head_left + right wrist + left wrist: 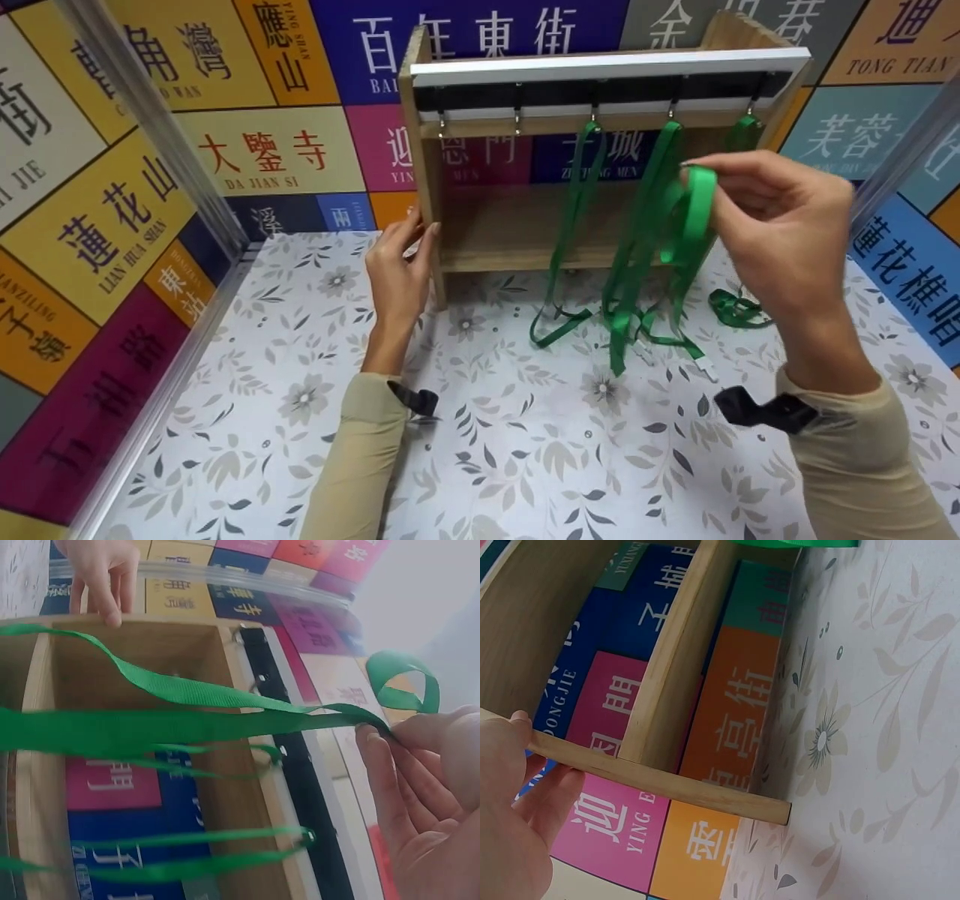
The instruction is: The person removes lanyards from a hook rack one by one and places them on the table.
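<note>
My right hand point(795, 225) pinches a green lanyard point(700, 206) between thumb and fingertips, in front of the right part of a wooden rack point(540, 259). In the right wrist view, two strands of the held ribbon point(187, 692) run from the fingertips across the rack, and a loop sticks up beyond the hand. My left hand point(397, 262) holds the rack's left side panel point(667, 781), thumb on one side and fingers on the other. Other green lanyards point(577, 195) hang from small metal hooks point(594, 112) along the rack's top bar; the two leftmost hooks are bare.
Lanyard ends trail onto the flower-patterned tabletop point(300, 450), one near a white piece point(705, 367). A bunched green lanyard point(739, 309) lies at the rack's right. Behind stand walls with coloured sign panels point(262, 150) and a metal corner post point(161, 127).
</note>
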`<state>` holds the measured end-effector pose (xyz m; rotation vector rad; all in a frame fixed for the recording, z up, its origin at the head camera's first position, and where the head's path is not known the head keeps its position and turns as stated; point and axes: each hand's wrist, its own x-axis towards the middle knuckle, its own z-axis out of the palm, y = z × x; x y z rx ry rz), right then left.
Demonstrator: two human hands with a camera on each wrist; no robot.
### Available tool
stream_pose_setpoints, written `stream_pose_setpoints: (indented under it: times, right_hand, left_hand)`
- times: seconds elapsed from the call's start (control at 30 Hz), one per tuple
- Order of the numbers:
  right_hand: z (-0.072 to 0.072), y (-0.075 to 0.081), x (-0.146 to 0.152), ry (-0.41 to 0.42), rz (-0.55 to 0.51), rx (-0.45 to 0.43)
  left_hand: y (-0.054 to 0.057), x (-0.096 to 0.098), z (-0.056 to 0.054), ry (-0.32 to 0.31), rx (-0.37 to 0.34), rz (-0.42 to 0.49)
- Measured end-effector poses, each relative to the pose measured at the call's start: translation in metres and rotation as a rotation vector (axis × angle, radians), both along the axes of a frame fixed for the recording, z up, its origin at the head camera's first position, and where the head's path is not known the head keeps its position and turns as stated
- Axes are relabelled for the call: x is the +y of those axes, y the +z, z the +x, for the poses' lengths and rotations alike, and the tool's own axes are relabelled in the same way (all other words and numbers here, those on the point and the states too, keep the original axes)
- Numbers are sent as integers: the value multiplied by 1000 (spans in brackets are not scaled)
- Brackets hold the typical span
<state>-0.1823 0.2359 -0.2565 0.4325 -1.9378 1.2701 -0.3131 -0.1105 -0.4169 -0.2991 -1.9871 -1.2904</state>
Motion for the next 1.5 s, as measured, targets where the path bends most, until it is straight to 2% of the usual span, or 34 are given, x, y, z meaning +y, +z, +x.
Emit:
stream_pose_setpoints:
  times: [0.2, 0.33, 0.47, 0.57, 0.63, 0.7, 0.9, 1.07, 1.3, 1.4, 1.5]
  right_hand:
    - [8, -15, 34, -89, -17, -27]
    - [11, -22, 56, -132, -80, -61]
    - [10, -22, 79, -131, -208, -88]
    - [7, -20, 95, -184, -231, -110]
    - [6, -19, 106, -246, -202, -127]
    - [5, -19, 118, -331, -131, -135]
    - [-2, -22, 152, -422, -43, -181]
    - [-2, -32, 164, -445, -40, -218]
    - [0, -55, 177, -442, -98, -254]
    - [2, -69, 192, -438, -108, -348]
    - [6, -85, 213, -397, -90, -463]
  left_hand:
    - [-2, 0, 0, 1, -4, 1]
    - [-5, 1, 0, -9, -15, 13]
    - [-6, 2, 0, -16, -5, 26]
    - [-6, 2, 0, -7, 3, 22]
    - [-6, 2, 0, 0, 2, 16]
    - [-6, 2, 0, 4, -4, 9]
    - [-6, 2, 0, -5, -21, 6]
    - [-4, 2, 0, -6, -4, 2]
    - [-5, -1, 0, 2, 6, 9]
    - [-5, -3, 0, 5, 11, 20]
    - [-4, -3, 1, 0, 20, 26]
